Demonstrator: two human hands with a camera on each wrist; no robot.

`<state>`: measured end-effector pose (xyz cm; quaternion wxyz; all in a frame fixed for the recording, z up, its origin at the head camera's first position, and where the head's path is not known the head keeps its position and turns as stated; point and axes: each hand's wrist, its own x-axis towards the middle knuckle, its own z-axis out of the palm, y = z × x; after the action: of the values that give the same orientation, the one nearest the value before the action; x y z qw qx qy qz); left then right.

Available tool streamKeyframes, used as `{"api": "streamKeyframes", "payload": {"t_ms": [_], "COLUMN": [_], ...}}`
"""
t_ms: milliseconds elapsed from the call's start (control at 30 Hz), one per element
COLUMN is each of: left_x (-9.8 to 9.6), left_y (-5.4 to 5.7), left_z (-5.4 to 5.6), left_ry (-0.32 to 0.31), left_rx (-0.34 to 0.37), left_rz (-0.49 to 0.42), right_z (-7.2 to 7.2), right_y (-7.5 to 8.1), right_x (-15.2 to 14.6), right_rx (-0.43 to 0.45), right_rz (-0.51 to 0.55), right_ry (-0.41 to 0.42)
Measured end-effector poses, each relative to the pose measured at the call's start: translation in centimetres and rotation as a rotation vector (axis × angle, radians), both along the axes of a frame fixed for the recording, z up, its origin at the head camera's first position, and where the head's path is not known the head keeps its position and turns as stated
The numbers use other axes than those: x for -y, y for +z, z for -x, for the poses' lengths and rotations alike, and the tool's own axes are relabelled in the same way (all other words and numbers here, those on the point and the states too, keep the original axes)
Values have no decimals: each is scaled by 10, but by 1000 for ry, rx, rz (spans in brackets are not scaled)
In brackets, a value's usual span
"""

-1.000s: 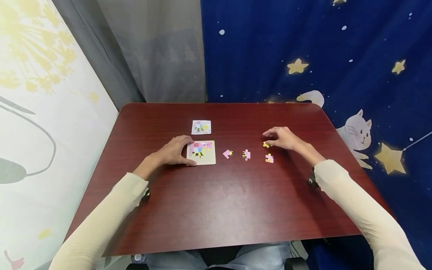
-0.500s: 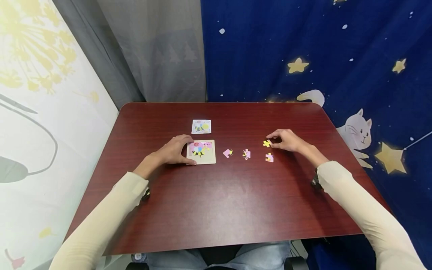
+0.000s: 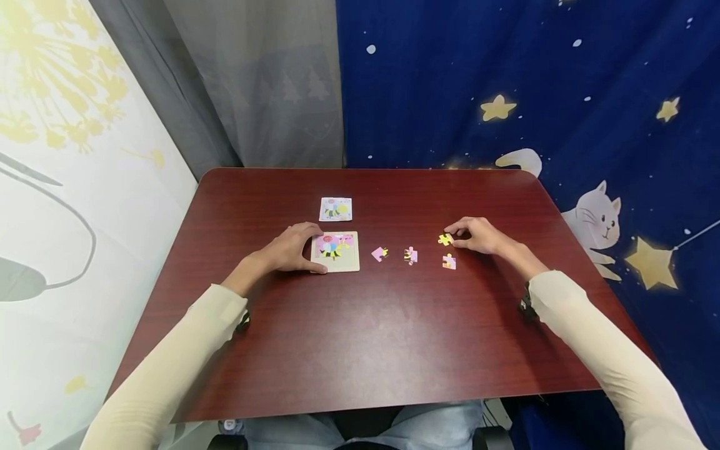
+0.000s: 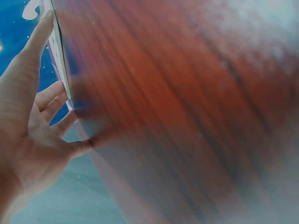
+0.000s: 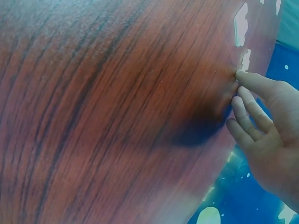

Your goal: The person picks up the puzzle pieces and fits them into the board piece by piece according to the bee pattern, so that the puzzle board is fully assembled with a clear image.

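On the table, my left hand holds the left side of a puzzle board, thumb at its near edge and fingers at the far left corner. Pieces of a bee picture fill the board's upper part; its lower part is bare wood colour. My right hand pinches a yellow puzzle piece at its right edge, thumb and fingertips low at the tabletop. In the right wrist view, the thumb touches the edge of a piece. Just nearer me lies a pink-and-yellow puzzle piece.
Two more loose pieces, a pink corner piece and a pink-and-black piece, lie between board and right hand. Behind the board is a bee picture card. The dark red table ends at curtains at the back.
My right hand has shifted slightly right and drawn its fingers together at the yellow puzzle piece. The left hand and the board stay in place.
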<state>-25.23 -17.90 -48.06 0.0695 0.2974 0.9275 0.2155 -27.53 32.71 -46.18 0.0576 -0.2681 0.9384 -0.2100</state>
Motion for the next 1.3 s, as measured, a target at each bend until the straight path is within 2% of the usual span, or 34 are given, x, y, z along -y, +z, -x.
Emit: {"api": "streamKeyframes", "payload": {"t_ms": [367, 600, 1033, 1300], "left_x": [-1, 0, 0, 0], "left_y": [3, 0, 0, 1], "left_z": [-2, 0, -1, 0], "left_ry": [5, 14, 9, 6], "left_rx": [8, 22, 4, 1], "left_rz": [7, 21, 13, 3], "right_z": [1, 2, 6, 9], "right_y": [-1, 2, 9, 14], "right_x": [-2, 4, 36, 62], "right_rx": [-14, -57, -83, -56], "right_rz": [-3, 47, 91, 106], "right_ry": [13, 20, 72, 96]}}
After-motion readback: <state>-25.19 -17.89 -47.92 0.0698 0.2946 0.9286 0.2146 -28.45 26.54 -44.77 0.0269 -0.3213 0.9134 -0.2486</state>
